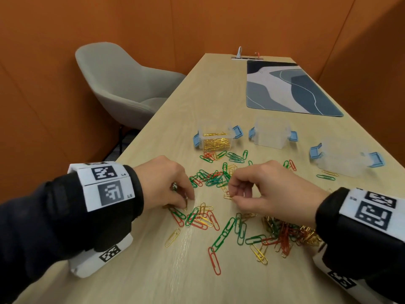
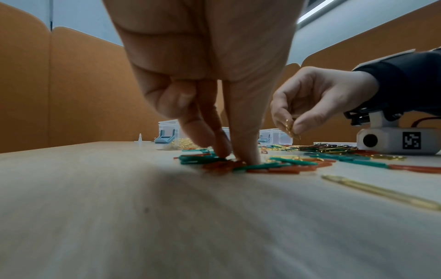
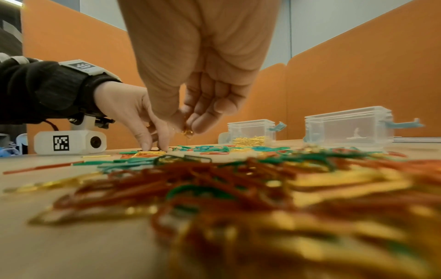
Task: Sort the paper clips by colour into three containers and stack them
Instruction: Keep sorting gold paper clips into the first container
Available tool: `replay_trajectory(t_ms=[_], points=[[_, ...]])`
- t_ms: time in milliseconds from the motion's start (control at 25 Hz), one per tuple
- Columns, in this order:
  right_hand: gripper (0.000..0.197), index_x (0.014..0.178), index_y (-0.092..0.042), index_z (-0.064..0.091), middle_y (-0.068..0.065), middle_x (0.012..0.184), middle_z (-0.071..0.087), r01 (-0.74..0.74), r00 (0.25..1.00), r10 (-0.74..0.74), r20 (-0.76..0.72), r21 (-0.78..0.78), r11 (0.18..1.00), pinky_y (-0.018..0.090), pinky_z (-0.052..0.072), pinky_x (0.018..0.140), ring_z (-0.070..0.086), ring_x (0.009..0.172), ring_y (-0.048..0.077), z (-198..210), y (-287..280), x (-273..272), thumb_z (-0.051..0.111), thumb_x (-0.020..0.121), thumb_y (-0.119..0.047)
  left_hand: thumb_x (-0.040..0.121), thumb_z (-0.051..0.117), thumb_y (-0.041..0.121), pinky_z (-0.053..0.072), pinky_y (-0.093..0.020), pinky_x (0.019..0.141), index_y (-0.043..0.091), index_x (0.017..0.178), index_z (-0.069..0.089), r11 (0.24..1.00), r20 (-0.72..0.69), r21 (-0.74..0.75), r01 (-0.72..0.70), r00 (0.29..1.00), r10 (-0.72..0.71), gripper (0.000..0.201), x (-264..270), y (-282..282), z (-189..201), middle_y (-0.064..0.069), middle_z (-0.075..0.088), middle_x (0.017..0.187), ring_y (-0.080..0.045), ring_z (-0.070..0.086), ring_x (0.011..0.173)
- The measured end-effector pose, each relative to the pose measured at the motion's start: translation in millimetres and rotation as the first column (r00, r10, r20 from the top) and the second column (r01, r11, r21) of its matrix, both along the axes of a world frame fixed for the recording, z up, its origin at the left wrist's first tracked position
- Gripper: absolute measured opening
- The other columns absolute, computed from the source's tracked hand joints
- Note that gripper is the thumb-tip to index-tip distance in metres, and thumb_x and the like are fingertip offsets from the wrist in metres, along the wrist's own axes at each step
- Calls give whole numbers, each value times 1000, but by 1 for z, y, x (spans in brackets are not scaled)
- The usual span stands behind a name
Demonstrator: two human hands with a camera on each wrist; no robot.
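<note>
right hand (image 1: 265,189) is grasping a small bunch of gold clips (image 2: 292,130), lifted off the counter (image 1: 153,270). gold-clip box (image 1: 217,139) sits ahead and a bit left of that grip, closer to the left hand (image 1: 164,183), whose grip pinches a gold clip (image 1: 186,202), long axis pointing roughly at the box. only writing readable: "l4", "l5" on the wrist tags (image 1: 107,183).

Right wrist view: near pile of paper clips (image 3: 238,198) blurred, single clips can't be separated. Left hand (image 2: 205,75) cut off by top edge in left wrist view, its fingertips (image 2: 248,156) hide whichever clip they press on the surface (image 2: 119,207). Number of gold clips (image 2: 292,130) in right hand (image 2: 317,98) grip too small to tell.
</note>
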State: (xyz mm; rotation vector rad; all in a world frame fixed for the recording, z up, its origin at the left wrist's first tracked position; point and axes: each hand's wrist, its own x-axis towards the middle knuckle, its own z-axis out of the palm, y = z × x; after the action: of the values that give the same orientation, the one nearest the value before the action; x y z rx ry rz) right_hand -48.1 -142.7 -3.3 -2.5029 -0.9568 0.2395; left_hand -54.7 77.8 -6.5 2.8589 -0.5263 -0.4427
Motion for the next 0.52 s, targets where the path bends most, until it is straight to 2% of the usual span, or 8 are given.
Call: replay_trajectory(t_ms=[160,320,400,520], points=[[22,108,-28,67,-10,87,63,-63,998,63,10,-69,996,9,39,66,56,80,6,-2,21,6,57,89,-21,81,67,34,33,-3,64,27,94,71,1000,-11,18,14,1000,-14,15,3,0,-3,16,55,84,3,48,68],[25,113,-28,67,-13,91,56,-132,991,136,20,-127,983,5,32,64,47,81,2,-4,38,11,58,90,-25,85,61,38,41,-15,75,24,96,68,998,-17,49,34,999,-34,19,0,-2,-5,12,54,90,-3,49,77],[25,113,-26,68,-10,97,62,-160,987,162,-3,-146,976,1,30,62,48,81,1,-6,45,12,59,89,-24,86,60,37,38,-10,70,26,98,68,999,-23,40,35,999,-34,19,-4,0,-4,13,55,88,-2,49,73],[24,111,-25,69,-9,102,65,-160,987,157,-29,-159,974,1,33,64,50,80,2,-7,48,13,62,87,-26,84,64,35,34,-3,60,27,95,70,999,-35,13,38,999,-38,15,-9,7,-4,16,55,83,5,48,63]])
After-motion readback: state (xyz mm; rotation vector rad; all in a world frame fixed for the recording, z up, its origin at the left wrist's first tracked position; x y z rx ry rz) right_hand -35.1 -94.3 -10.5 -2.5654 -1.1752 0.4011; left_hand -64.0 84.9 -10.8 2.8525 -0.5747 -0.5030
